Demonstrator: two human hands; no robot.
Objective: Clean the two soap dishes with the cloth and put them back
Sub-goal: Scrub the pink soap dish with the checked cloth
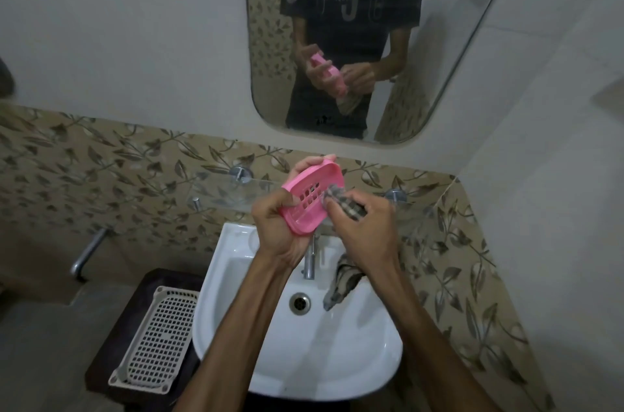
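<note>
Wiping goes best if the left hand (280,225), gripping the pink soap dish (312,198) tilted above the sink (381,354), holds it steady while the right hand (363,225), clenched round the cloth (341,200), works bunched fabric through every slot.

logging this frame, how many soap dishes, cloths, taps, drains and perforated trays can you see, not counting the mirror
pink soap dish, held in the left hand: 1
cloth, gripped by the right hand: 1
tap over the basin: 1
wall tap at left: 1
drain: 1
white perforated tray: 1
total: 6
</note>
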